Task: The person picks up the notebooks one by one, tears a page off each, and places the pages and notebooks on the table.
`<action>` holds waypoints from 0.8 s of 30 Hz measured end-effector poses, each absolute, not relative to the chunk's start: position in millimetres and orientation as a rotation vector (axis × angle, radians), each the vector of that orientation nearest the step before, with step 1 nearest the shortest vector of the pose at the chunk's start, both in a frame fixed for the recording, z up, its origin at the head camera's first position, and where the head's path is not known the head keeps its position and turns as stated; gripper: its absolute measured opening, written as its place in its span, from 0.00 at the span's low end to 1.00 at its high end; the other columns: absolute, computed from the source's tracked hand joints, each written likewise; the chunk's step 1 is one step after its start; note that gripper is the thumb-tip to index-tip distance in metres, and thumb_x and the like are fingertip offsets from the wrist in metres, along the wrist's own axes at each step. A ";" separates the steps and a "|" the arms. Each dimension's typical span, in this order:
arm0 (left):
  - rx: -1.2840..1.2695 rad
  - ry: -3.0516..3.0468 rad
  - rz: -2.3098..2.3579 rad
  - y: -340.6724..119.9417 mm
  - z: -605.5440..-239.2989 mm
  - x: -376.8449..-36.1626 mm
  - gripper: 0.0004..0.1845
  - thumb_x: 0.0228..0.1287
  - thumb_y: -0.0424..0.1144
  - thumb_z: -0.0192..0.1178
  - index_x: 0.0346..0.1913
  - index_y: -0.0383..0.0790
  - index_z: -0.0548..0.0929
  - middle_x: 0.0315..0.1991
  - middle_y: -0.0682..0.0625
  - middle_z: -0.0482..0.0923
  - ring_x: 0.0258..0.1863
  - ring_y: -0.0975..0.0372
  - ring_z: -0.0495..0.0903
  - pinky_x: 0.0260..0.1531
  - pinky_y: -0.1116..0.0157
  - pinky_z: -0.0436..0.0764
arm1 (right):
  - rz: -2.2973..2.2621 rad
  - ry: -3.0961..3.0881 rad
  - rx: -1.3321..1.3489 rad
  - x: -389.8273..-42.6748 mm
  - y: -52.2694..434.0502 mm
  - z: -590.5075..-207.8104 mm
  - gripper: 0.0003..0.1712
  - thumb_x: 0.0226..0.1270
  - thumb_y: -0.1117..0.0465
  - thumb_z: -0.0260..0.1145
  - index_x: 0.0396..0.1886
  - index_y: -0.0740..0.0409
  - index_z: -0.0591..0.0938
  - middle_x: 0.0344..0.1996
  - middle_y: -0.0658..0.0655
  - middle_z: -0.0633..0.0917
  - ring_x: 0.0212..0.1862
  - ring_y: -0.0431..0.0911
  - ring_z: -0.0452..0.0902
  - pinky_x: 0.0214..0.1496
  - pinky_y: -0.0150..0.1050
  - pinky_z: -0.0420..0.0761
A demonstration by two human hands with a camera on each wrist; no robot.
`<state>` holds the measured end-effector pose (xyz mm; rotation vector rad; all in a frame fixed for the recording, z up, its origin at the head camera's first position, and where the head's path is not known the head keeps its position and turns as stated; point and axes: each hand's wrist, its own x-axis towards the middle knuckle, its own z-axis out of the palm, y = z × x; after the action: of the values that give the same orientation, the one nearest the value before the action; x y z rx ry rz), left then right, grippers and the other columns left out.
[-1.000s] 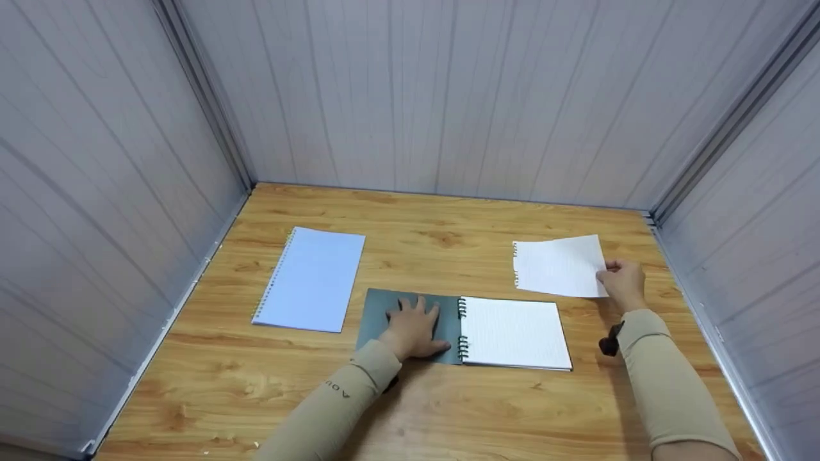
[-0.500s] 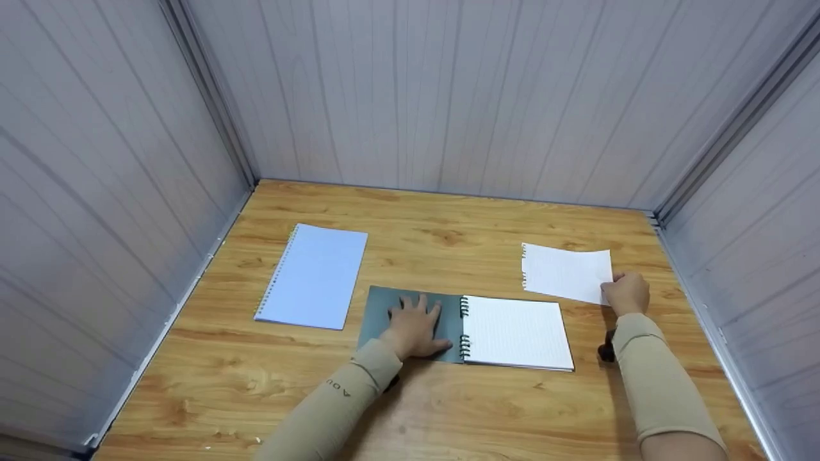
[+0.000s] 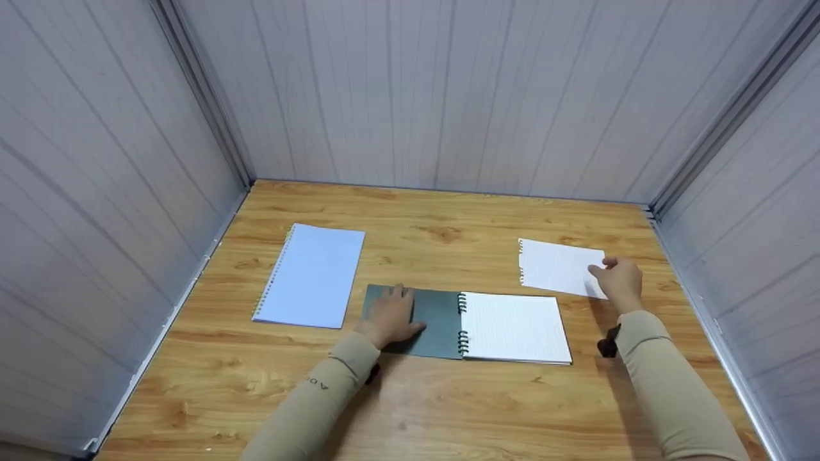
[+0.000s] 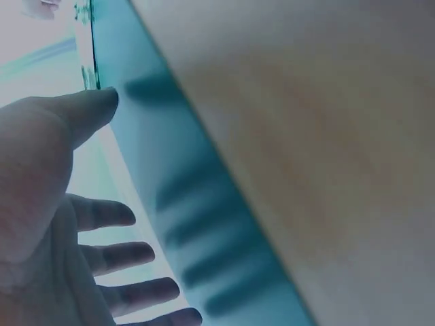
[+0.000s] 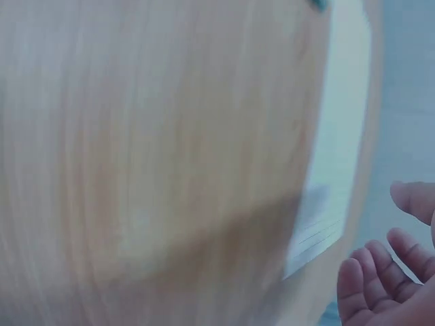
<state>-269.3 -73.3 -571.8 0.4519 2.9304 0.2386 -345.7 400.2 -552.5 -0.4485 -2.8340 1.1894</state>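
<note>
Since the earlier frames, both hands have let go: the left hand [image 3: 389,315] has slid toward the outer edge of the open dark green spiral notebook's cover [image 3: 428,320], fingers spread and relaxed above it. Further right, the right hand [image 3: 617,279] hovers with loosely curved, separated fingers over the corner of the torn white lined sheet [image 3: 558,266], which lies flat on the wooden table [image 3: 442,410]. Beyond, at left, a pale blue spiral notebook [image 3: 311,276] lies closed.

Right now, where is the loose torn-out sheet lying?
In the head view the loose sheet lies flat on the table, far right, just beyond the open notebook, with the right hand at its right edge.
</note>
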 end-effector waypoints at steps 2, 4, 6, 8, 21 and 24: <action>0.445 2.906 0.245 -84.6 -568.6 -272.9 0.43 0.76 0.61 0.66 0.80 0.35 0.71 0.76 0.34 0.71 0.74 0.39 0.73 0.66 0.41 0.82 | 1.203 -2.856 -0.321 -340.3 388.2 -545.1 0.33 0.80 0.53 0.67 0.70 0.76 0.76 0.66 0.77 0.78 0.65 0.68 0.76 0.63 0.58 0.80; 0.457 2.877 0.244 -95.1 -566.1 -277.2 0.43 0.76 0.61 0.66 0.80 0.35 0.71 0.77 0.33 0.70 0.76 0.39 0.71 0.70 0.41 0.79 | 1.237 -2.893 -0.190 -331.6 375.6 -539.7 0.35 0.81 0.54 0.67 0.73 0.76 0.73 0.70 0.78 0.75 0.70 0.70 0.73 0.69 0.63 0.78; 0.483 2.839 0.240 -104.1 -563.3 -281.4 0.44 0.75 0.61 0.67 0.80 0.34 0.70 0.78 0.33 0.68 0.78 0.38 0.69 0.74 0.40 0.75 | 1.236 -2.945 -0.060 -321.1 363.7 -537.6 0.38 0.81 0.53 0.68 0.77 0.75 0.69 0.75 0.79 0.71 0.76 0.73 0.67 0.75 0.68 0.74; 0.504 2.803 0.229 -111.6 -560.6 -285.3 0.46 0.74 0.63 0.68 0.81 0.34 0.68 0.80 0.32 0.67 0.79 0.38 0.67 0.77 0.40 0.72 | 1.224 -2.996 0.043 -309.7 352.7 -538.1 0.41 0.81 0.52 0.68 0.80 0.73 0.66 0.79 0.78 0.67 0.80 0.74 0.61 0.79 0.70 0.68; 0.561 2.709 0.173 -130.7 -552.4 -303.7 0.58 0.63 0.65 0.77 0.85 0.37 0.63 0.81 0.32 0.65 0.79 0.39 0.68 0.77 0.41 0.73 | 0.831 -3.209 0.461 -252.4 312.1 -574.2 0.50 0.75 0.45 0.74 0.80 0.75 0.68 0.81 0.81 0.63 0.82 0.77 0.58 0.82 0.73 0.62; 0.588 2.711 0.140 -130.2 -550.7 -305.9 0.57 0.61 0.64 0.78 0.83 0.36 0.66 0.78 0.32 0.70 0.76 0.39 0.72 0.75 0.41 0.74 | 0.771 -3.260 0.481 -246.4 309.2 -578.6 0.51 0.74 0.43 0.75 0.79 0.76 0.68 0.81 0.81 0.61 0.82 0.76 0.56 0.82 0.72 0.61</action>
<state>-305.9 -130.2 -550.7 0.5882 2.7115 0.1400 -246.4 309.2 -578.6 0.4807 -3.2603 0.7714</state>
